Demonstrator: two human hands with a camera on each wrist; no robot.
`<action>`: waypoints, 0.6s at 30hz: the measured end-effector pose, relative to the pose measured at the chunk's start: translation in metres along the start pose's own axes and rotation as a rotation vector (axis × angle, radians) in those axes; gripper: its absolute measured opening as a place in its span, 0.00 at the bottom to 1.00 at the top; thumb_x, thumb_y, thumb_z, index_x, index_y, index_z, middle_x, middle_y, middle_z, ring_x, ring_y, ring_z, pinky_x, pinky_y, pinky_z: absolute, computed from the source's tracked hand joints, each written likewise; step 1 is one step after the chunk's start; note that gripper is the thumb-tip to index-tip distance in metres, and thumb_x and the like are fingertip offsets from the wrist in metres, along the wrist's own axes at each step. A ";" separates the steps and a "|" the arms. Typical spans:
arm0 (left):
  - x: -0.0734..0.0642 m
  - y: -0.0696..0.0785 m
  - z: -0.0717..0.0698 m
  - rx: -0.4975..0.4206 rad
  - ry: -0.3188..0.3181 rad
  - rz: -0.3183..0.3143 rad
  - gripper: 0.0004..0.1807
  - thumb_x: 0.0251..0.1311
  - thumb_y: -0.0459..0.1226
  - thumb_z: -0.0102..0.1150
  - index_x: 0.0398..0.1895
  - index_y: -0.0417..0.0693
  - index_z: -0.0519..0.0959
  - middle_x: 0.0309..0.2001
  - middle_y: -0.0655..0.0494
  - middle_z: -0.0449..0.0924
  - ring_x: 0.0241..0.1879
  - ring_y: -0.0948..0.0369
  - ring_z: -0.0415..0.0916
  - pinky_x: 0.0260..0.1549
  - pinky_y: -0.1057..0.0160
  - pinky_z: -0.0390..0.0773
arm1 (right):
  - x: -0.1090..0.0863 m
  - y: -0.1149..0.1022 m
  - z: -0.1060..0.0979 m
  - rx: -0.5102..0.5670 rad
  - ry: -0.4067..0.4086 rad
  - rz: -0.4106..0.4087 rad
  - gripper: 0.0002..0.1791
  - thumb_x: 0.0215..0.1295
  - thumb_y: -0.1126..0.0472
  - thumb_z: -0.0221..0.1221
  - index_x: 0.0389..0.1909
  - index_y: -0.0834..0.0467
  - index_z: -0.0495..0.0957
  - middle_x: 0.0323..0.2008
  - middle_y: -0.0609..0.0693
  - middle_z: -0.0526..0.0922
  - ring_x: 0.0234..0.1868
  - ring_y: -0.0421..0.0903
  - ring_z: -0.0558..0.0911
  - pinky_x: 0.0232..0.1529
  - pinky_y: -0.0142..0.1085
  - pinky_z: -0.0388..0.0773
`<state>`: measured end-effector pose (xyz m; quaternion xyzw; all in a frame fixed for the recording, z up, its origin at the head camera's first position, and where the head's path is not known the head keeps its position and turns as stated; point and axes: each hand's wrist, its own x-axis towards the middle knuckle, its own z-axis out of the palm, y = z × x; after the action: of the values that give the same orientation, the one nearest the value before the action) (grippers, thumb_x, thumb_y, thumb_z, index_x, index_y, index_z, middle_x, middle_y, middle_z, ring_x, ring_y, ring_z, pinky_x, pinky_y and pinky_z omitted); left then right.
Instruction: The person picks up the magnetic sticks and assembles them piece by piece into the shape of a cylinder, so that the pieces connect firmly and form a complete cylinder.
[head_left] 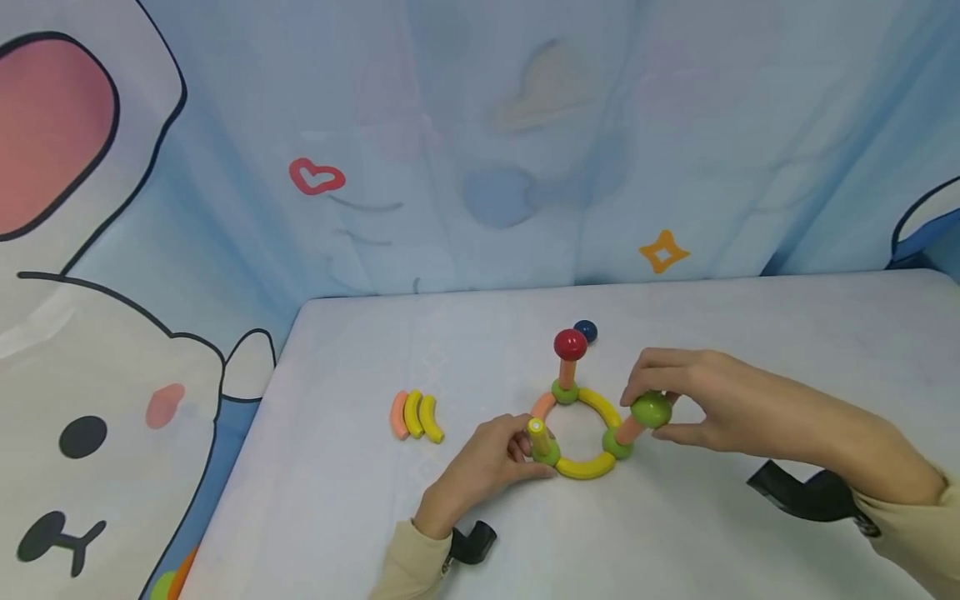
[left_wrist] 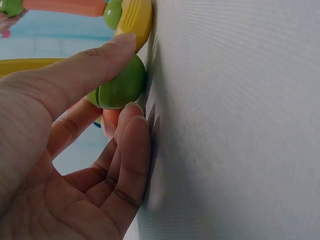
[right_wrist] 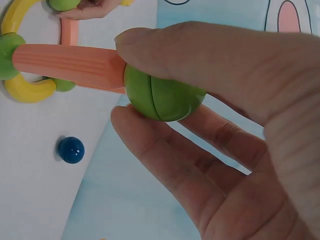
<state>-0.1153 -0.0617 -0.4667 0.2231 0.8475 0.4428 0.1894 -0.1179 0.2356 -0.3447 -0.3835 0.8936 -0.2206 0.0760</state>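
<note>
A ring of curved sticks and three green balls lies on the table, its front curved stick (head_left: 585,467) yellow. My left hand (head_left: 491,458) pinches the ring's left green ball (left_wrist: 122,85) between thumb and fingers; a yellow stick (head_left: 538,437) rises from that ball. With thumb and fingertips my right hand (head_left: 701,404) holds another green ball (right_wrist: 162,97), at the top of an orange stick (right_wrist: 70,62). This stick leans outward from the ring's right green ball (head_left: 618,443). At the back, a second orange stick (head_left: 567,372) stands upright with a red ball (head_left: 571,344) on top.
A blue ball (head_left: 586,331) sits behind the red one. Left of the ring lie three loose curved sticks, one orange (head_left: 399,415) and two yellow (head_left: 431,419). A printed curtain (head_left: 450,150) hangs beyond the table's far edge.
</note>
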 end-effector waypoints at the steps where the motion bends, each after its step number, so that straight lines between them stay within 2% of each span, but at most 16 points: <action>1: 0.000 0.001 0.000 0.000 0.002 -0.001 0.12 0.57 0.37 0.79 0.36 0.52 0.81 0.30 0.58 0.73 0.28 0.69 0.68 0.31 0.73 0.70 | 0.000 0.000 0.000 -0.005 -0.001 0.003 0.23 0.49 0.65 0.82 0.44 0.47 0.85 0.45 0.37 0.79 0.39 0.31 0.80 0.40 0.33 0.86; 7: 0.000 0.003 0.000 -0.002 0.003 -0.011 0.12 0.58 0.37 0.79 0.36 0.52 0.81 0.29 0.58 0.73 0.28 0.70 0.68 0.30 0.73 0.69 | -0.002 0.000 -0.003 -0.004 0.011 -0.009 0.22 0.51 0.63 0.81 0.46 0.46 0.84 0.46 0.37 0.79 0.39 0.30 0.80 0.41 0.33 0.86; 12: -0.001 0.003 -0.001 -0.003 -0.001 -0.008 0.12 0.58 0.36 0.79 0.37 0.52 0.81 0.29 0.57 0.73 0.28 0.70 0.68 0.31 0.73 0.69 | -0.006 0.006 -0.012 0.074 0.044 0.001 0.20 0.59 0.54 0.77 0.51 0.42 0.82 0.48 0.35 0.81 0.42 0.31 0.82 0.41 0.33 0.85; 14: -0.001 0.003 -0.002 -0.003 -0.002 -0.007 0.12 0.58 0.36 0.79 0.37 0.52 0.81 0.29 0.58 0.73 0.28 0.70 0.68 0.31 0.73 0.69 | -0.006 0.014 -0.017 0.135 0.081 0.010 0.18 0.64 0.55 0.74 0.52 0.41 0.82 0.48 0.34 0.82 0.43 0.33 0.83 0.40 0.34 0.85; 18: -0.001 0.003 -0.001 -0.008 -0.006 -0.008 0.13 0.58 0.36 0.79 0.36 0.52 0.80 0.29 0.59 0.72 0.28 0.70 0.68 0.31 0.73 0.69 | 0.000 0.035 -0.023 0.240 0.149 0.020 0.18 0.66 0.67 0.70 0.51 0.44 0.82 0.46 0.36 0.84 0.43 0.36 0.85 0.40 0.34 0.85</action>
<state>-0.1148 -0.0612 -0.4637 0.2201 0.8460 0.4448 0.1948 -0.1476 0.2644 -0.3397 -0.3453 0.8677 -0.3530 0.0570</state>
